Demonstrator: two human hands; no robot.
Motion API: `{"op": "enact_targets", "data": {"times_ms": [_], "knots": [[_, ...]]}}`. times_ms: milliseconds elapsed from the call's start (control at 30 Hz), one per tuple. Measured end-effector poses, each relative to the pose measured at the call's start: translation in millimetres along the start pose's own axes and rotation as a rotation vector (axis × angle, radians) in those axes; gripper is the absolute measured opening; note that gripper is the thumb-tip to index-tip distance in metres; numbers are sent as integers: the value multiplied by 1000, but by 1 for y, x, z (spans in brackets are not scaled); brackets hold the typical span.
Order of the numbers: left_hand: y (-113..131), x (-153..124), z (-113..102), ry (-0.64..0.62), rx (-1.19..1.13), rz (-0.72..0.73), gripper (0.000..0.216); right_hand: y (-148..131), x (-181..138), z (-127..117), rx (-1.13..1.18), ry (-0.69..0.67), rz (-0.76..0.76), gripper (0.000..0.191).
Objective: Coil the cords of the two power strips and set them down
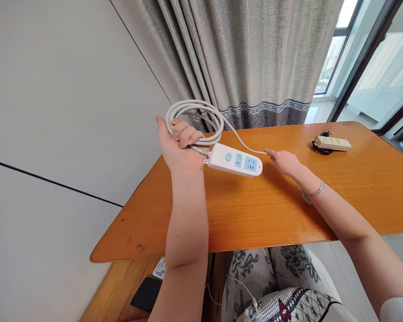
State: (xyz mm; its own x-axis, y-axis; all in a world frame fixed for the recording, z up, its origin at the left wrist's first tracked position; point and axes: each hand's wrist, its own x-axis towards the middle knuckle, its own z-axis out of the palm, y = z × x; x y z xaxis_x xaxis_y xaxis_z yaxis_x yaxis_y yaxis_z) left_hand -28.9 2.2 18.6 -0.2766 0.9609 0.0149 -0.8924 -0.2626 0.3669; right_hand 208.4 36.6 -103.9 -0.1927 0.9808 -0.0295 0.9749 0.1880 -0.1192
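My left hand [184, 136] is closed around the looped white cord [218, 118] of a power strip, held up over the wooden table. The white power strip [235, 160] with blue switch and sockets hangs beside that palm, its face towards me. From the loops a length of cord runs right to my right hand [284, 161], whose fingers pinch it. Below the right wrist, partly hidden, shows a small pale object [306, 197]; it may be the cord's plug, but I cannot tell.
On the orange-brown table [255, 214], a second, cream power strip [332, 143] with a black cord lies at the far right. A grey curtain [262, 53] hangs behind, and a white panel wall [70, 112] is on the left. A dark flat object [147, 293] lies below the table.
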Motion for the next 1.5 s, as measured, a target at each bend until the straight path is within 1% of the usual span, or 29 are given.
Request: {"op": "enact_targets", "data": {"times_ms": [33, 100, 233, 333, 400, 500, 600, 667, 733, 833, 867, 933, 1000, 1100, 1200, 1267, 1333, 1400, 1500], "knots": [[-3, -2, 0, 12, 29, 27, 59, -2, -2, -1, -29, -20, -46, 56], [-10, -3, 0, 37, 97, 137, 59, -7, -8, -6, -87, -34, -120, 55], [-23, 0, -7, 34, 245, 353, 56, -23, -25, -21, -229, -4, -147, 59], [-32, 5, -13, -1, 352, 440, 52, -34, -39, -31, -303, 42, -190, 60], [-37, 7, -17, -42, 407, 477, 49, -40, -48, -36, -333, 81, -269, 57], [-44, 9, -23, -127, 498, 527, 45, -43, -60, -39, -342, 200, -464, 45], [-47, 11, -30, -241, 620, 550, 45, -40, -69, -41, -281, 417, -705, 33], [-48, 12, -33, -326, 689, 531, 47, -37, -73, -43, -221, 563, -843, 32], [-51, 10, -35, -388, 740, 443, 49, -35, -76, -44, -171, 682, -933, 33], [-58, 3, -34, -442, 791, 188, 50, -33, -76, -46, -89, 864, -965, 30], [-61, 0, -33, -459, 803, 101, 50, -32, -76, -48, -42, 928, -946, 30], [-67, -7, -33, -508, 831, -60, 50, -27, -73, -50, 83, 1019, -851, 29], [-72, -15, -35, -574, 863, -213, 51, -21, -68, -53, 219, 1051, -707, 30], [-79, -21, -37, -676, 884, -425, 54, -12, -57, -55, 382, 1046, -542, 33], [-82, -23, -38, -754, 819, -588, 56, -5, -47, -55, 486, 1005, -462, 33], [-81, -23, -38, -768, 750, -673, 58, -1, -43, -57, 530, 958, -415, 32], [-78, -23, -37, -742, 694, -733, 60, 3, -41, -59, 580, 893, -377, 34], [-74, -24, -35, -687, 648, -753, 60, 6, -38, -59, 656, 818, -365, 39], [-69, -26, -30, -577, 576, -687, 57, 7, -29, -53, 810, 705, -375, 53]]}}
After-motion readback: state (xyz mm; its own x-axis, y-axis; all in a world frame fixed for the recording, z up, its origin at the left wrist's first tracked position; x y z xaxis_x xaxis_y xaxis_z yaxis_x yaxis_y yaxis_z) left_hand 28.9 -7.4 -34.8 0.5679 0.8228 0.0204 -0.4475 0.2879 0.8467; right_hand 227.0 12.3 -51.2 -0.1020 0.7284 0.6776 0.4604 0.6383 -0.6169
